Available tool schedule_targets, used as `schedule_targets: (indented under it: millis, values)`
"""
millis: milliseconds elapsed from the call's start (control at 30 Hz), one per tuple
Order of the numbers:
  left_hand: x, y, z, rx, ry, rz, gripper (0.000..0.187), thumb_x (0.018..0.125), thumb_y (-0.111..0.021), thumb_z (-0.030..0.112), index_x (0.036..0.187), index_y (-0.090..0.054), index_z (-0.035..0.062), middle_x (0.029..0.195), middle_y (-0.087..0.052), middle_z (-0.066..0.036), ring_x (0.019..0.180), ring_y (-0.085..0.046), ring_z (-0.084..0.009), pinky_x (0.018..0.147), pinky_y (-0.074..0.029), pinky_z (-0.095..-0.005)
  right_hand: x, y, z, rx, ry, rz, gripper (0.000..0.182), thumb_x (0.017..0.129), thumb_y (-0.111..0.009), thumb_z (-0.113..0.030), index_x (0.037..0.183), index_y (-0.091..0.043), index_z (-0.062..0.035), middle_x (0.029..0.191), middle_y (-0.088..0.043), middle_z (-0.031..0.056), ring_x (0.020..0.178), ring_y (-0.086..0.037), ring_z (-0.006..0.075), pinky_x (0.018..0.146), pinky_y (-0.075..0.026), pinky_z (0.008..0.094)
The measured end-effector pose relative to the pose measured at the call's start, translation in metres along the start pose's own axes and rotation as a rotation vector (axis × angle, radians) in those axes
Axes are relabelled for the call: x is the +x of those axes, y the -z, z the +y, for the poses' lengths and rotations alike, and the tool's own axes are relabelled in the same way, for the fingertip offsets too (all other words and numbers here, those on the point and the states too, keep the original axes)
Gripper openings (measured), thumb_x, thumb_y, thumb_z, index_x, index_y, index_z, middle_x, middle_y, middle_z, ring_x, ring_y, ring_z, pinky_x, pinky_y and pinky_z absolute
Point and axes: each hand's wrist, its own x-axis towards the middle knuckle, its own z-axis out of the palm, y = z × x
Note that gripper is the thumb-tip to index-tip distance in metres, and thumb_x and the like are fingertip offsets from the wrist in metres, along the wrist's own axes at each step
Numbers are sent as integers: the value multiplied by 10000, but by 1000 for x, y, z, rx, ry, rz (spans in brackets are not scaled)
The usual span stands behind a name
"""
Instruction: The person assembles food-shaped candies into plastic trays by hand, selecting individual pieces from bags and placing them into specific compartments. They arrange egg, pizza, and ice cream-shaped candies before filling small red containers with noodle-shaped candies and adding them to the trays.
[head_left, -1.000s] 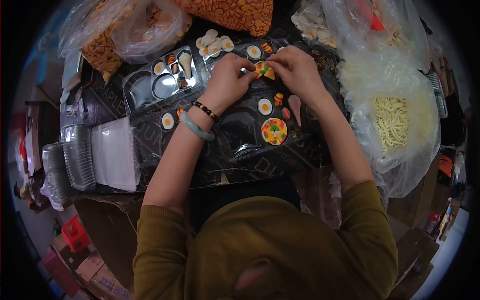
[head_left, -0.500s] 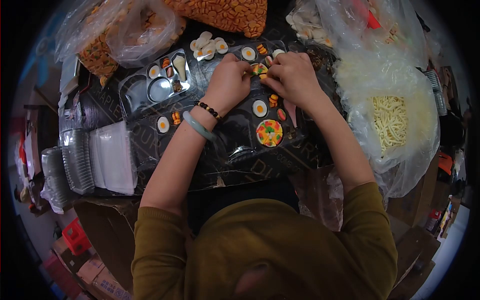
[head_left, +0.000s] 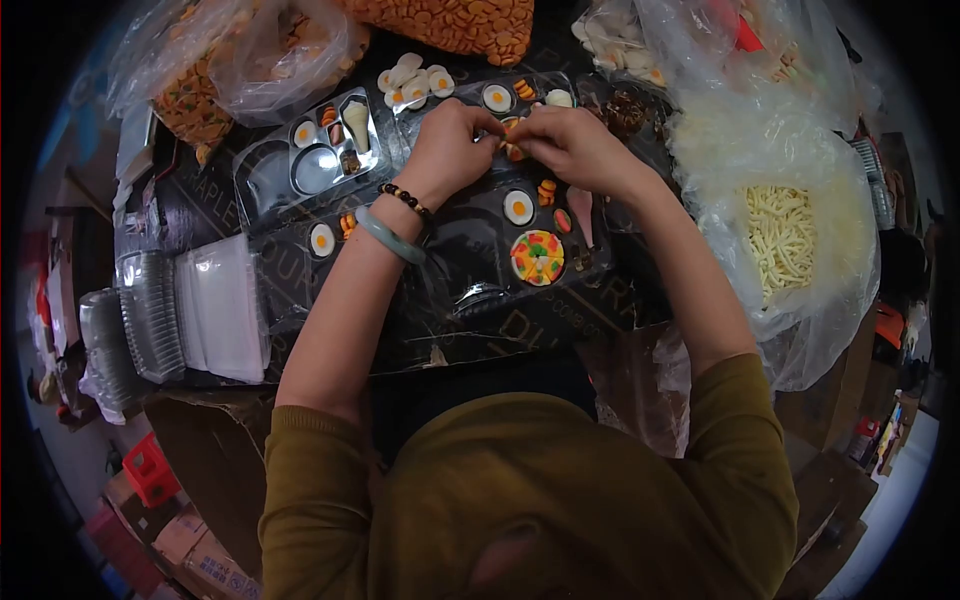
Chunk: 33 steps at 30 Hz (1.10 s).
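My left hand (head_left: 450,147) and my right hand (head_left: 580,148) meet over the upper clear plastic tray (head_left: 410,120). Both have their fingertips pinched on small toy pizza slices (head_left: 514,140), which the fingers partly cover. A toy fried egg (head_left: 497,98) and a stack of small orange pieces (head_left: 524,89) lie in that tray's far compartments. Closer to me, another tray (head_left: 475,297) holds a round toy pizza (head_left: 538,257), a fried egg (head_left: 518,207) and a pink cone (head_left: 583,214). A third tray (head_left: 262,168), left of my left hand, carries a cream-coloured cone (head_left: 357,124).
Loose toy eggs (head_left: 415,82) lie beyond the trays. Bags of orange pieces (head_left: 470,28) stand at the back. A plastic bag of pale noodle-like strips (head_left: 780,240) is on the right. Stacked clear lids (head_left: 152,315) and plastic sleeves (head_left: 222,315) sit at left.
My right hand has shifted slightly left and its fingers have closed in over the pizza slices, covering more of them. My left hand has barely moved.
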Motion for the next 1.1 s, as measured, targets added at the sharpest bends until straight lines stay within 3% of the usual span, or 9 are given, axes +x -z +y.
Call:
schedule_targets:
  millis: [67, 267, 533, 633, 667, 800, 867, 1067, 1100]
  values:
    - [3, 0, -1, -57, 40, -46, 151, 784, -647, 74, 908, -728, 47, 854, -651, -160, 810, -644, -285, 730, -511, -357, 4, 0, 4, -352, 226, 70, 119, 802, -666, -218, 863, -707, -124, 746, -634, 42, 753, -619, 276, 706, -441, 409]
    - [6, 2, -5, -158, 57, -111, 196, 801, -605, 29, 955, -725, 46, 831, -698, -156, 783, -682, -262, 731, -527, -330, -3, 2, -9, -568, 117, -4, 44, 778, -677, -152, 801, -713, -141, 756, -621, 28, 787, -620, 244, 717, -436, 395]
    - [8, 8, -4, -178, 109, -221, 195, 862, -625, 111, 1019, -706, 30, 860, -704, -125, 800, -670, -220, 746, -518, -301, 1, 0, -1, -412, 371, -73, 138, 770, -678, -93, 897, -715, -132, 811, -627, 38, 823, -618, 223, 770, -429, 357]
    - [-1, 16, 13, -612, 221, -25, 368, 948, -566, 303, 1206, -618, 46, 964, -667, -67, 853, -615, -162, 817, -477, -270, 2, 1, -1, -230, 235, 48, 129, 802, -662, -102, 920, -712, -108, 826, -635, 61, 780, -629, 240, 712, -468, 361]
    - [-4, 30, 15, -728, 215, -146, 801, 927, -424, 627, 1449, -316, 29, 1153, -549, -64, 986, -509, -151, 919, -407, -288, 1, -1, -2, -141, 153, 90, 129, 814, -656, -101, 932, -709, -97, 835, -639, 68, 773, -631, 243, 698, -475, 358]
    - [-6, 22, 30, -1104, 269, -51, 1031, 853, -267, 781, 1495, -22, 13, 1311, -461, -145, 1164, -448, -217, 984, -370, -336, 2, -6, -36, 282, -189, 31, 168, 877, -662, -117, 1028, -701, -54, 848, -637, 22, 701, -537, 67, 639, -456, 239]
    - [-5, 19, 38, -1152, 277, -51, 1123, 804, -262, 830, 1488, 69, 3, 1334, -435, -153, 1188, -428, -235, 1008, -349, -350, 5, -11, -36, 237, -126, 60, 163, 881, -662, -117, 1018, -705, -42, 871, -648, 12, 725, -544, 53, 652, -458, 227]
    - [-10, 19, 36, -862, 199, 22, 762, 959, -349, 608, 1394, -362, -17, 1230, -535, -104, 1137, -481, -186, 933, -404, -349, 2, 3, -23, 528, -362, 97, 206, 862, -676, -134, 1011, -694, 7, 856, -671, 29, 774, -612, 79, 682, -483, 226]
    - [-11, 17, 29, -721, 171, 6, 392, 970, -532, 341, 1155, -607, 3, 1078, -613, -83, 1033, -551, -201, 844, -442, -351, 0, 6, -15, 567, -350, 131, 225, 851, -684, -147, 1007, -692, 16, 838, -679, 42, 768, -632, 97, 676, -493, 239]
